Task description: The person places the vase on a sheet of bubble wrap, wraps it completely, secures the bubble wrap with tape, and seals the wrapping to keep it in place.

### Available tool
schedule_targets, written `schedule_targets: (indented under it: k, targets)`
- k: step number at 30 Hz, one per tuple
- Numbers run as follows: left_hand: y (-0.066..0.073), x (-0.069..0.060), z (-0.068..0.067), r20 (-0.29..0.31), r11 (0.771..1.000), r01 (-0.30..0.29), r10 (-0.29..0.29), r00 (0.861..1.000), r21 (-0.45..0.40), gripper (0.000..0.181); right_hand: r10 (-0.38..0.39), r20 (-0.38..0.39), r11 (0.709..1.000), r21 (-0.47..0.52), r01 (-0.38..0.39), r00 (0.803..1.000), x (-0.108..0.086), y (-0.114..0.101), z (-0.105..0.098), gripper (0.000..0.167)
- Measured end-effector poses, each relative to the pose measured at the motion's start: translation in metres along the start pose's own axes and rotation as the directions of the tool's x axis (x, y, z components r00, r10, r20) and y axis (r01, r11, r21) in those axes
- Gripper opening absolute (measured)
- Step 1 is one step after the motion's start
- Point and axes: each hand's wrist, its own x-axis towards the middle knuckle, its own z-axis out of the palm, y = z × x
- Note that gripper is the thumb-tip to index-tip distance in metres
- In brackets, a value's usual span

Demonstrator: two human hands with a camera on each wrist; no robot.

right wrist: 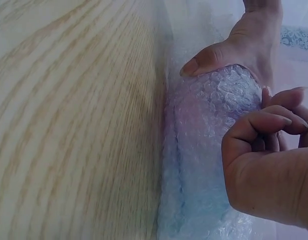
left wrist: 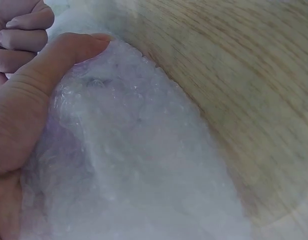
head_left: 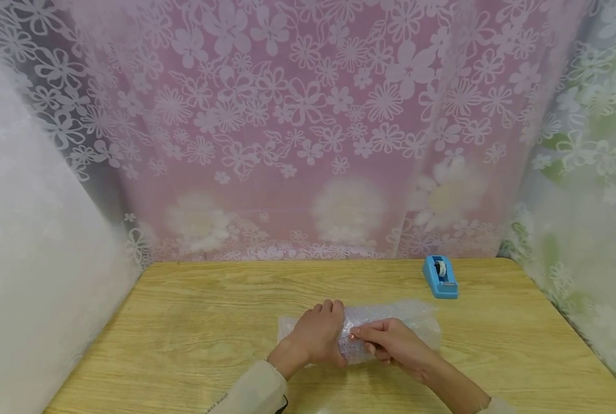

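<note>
A roll-shaped bundle in clear bubble wrap [head_left: 416,322] lies across the table, with pink, purple and bluish colour showing through; what is inside is hidden. My left hand [head_left: 318,333] grips it left of its middle, fingers over the top and thumb along the near side. In the left wrist view the thumb [left wrist: 69,55] presses on the bubble wrap [left wrist: 144,140]. My right hand [head_left: 398,345] is at the upper surface just right of the left hand, thumb and forefinger pinching at the wrap. Its other fingers [right wrist: 248,130] are curled in the right wrist view.
A blue tape dispenser [head_left: 440,277] holding a roll of tape stands toward the back right of the wooden table [head_left: 210,299]. Flower-patterned curtains [head_left: 297,132] hang behind the table and along both sides.
</note>
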Motion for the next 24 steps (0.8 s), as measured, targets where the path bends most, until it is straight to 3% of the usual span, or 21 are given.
schedule_targets:
  k: [11, 18, 24]
  targets:
    - [0.005, -0.002, -0.002, -0.031, 1.000, 0.021, -0.020, 0.999, 0.016, 0.074, 0.021, -0.035, 0.999, -0.033, -0.022, 0.999, -0.001, -0.004, 0.003, 0.031]
    - [0.005, -0.004, 0.000, -0.077, 0.999, 0.033, -0.032, 0.997, 0.011, 0.072, 0.058, -0.082, 0.995, -0.082, -0.065, 0.995, 0.001, -0.009, 0.008, 0.030]
    - [0.006, -0.005, 0.001, -0.089, 0.999, 0.028, -0.026, 0.996, 0.021, 0.072, 0.098, -0.093, 0.992, -0.067, -0.104, 0.991, 0.001, -0.011, 0.008, 0.027]
